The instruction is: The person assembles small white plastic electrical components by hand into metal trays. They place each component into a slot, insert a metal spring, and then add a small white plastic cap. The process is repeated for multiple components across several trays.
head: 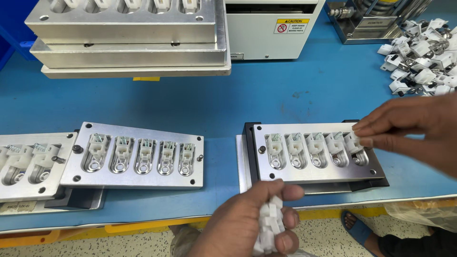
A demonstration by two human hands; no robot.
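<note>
My left hand (252,221) is closed around a bunch of small white plastic pieces (266,226), held just below the front edge of the blue table. My right hand (409,126) pinches one white plastic piece (354,138) with its fingertips at the rightmost pocket of a metal fixture plate (314,173). That plate has several pockets in a row, each holding a metal part with a white piece and a small spring.
Two more filled fixture plates (138,178) (28,188) lie at the left. A pile of white-and-metal parts (421,57) sits at the back right. A large metal press block (128,38) and a white machine (271,28) stand behind. A sandalled foot (354,226) shows under the table.
</note>
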